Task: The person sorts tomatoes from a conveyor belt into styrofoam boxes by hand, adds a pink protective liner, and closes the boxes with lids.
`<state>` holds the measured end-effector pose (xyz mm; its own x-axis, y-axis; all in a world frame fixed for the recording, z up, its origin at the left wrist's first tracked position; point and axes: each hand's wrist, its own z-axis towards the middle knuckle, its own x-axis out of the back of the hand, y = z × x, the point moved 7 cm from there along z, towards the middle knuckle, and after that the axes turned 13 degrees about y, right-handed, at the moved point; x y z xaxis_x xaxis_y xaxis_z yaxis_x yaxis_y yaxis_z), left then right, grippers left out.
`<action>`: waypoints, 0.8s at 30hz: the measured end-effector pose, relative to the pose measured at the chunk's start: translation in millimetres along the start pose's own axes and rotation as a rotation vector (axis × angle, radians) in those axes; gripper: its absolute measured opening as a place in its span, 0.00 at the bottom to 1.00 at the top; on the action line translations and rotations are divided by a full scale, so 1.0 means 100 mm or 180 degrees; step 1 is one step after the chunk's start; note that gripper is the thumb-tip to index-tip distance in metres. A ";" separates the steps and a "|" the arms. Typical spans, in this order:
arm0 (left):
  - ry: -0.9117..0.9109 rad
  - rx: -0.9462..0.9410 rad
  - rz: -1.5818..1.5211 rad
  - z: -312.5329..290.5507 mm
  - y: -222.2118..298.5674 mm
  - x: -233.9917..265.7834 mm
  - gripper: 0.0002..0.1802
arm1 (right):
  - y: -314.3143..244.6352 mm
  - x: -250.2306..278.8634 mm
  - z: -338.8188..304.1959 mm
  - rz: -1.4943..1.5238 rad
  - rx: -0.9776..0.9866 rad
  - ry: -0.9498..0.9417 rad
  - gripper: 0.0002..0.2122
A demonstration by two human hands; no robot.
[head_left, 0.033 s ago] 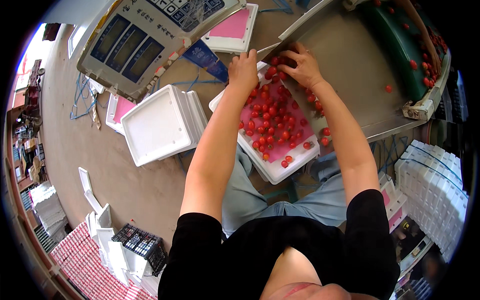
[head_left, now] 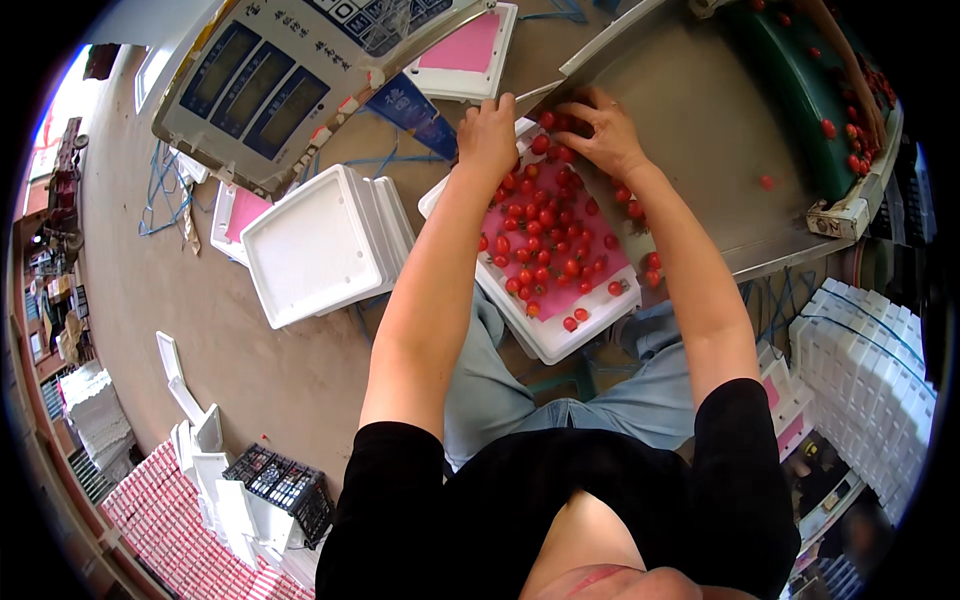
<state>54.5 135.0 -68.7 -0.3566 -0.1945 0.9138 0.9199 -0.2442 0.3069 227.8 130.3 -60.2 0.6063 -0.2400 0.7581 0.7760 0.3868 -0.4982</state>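
A white foam box (head_left: pixel 549 343) with a pink liner sits in front of me, strewn with red cherry tomatoes (head_left: pixel 545 225). My left hand (head_left: pixel 487 138) is closed at the far left edge of the box, its fingers bent over the rim; the fingertips are partly hidden. At the box's far end my right hand (head_left: pixel 608 135) reaches over the lip of a metal chute (head_left: pixel 690 110), thumb and fingers apart, with tomatoes just beside the fingertips. Several more tomatoes lie along the chute's near lip, under my right forearm.
A scale with a display panel (head_left: pixel 255 95) stands at upper left. Stacked white foam boxes (head_left: pixel 305 250) are left of me, bound white stacks (head_left: pixel 865 335) to the right. A green roller (head_left: pixel 790 100) with tomatoes crosses the chute's far end. A black crate (head_left: pixel 283 488) lies at lower left.
One tomato on the chute has rolled a little toward the box and looks blurred. The tomatoes by my right fingers have shifted slightly. Both hands stay nearly in place.
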 end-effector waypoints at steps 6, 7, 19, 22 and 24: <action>0.0004 -0.0042 -0.0067 -0.03 -0.07 -0.01 0.20 | -0.60 0.09 -0.59 0.0852 0.0456 -0.0810 0.13; 0.0021 -0.0061 -0.0074 -0.03 -0.08 0.01 0.21 | -0.74 0.17 -0.66 0.1063 0.0463 -0.1232 0.12; -0.0159 -0.0111 0.0173 -0.01 -0.04 -0.04 0.24 | -0.30 1.16 -1.37 -0.0591 -0.1335 -0.2078 0.44; -0.0143 -0.0105 0.0206 -0.01 -0.06 -0.03 0.24 | -0.47 0.91 -1.41 -0.0129 -0.1426 -0.2123 0.41; -0.0150 -0.0118 0.0181 -0.03 -0.08 -0.02 0.23 | -0.63 0.78 -1.41 0.0403 -0.1319 -0.2212 0.39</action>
<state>47.2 134.9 -73.6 -0.2949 -0.1645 0.9413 0.9314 -0.2693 0.2448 250.9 -38.3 -29.0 0.5533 0.4427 0.7056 0.7926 -0.0191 -0.6094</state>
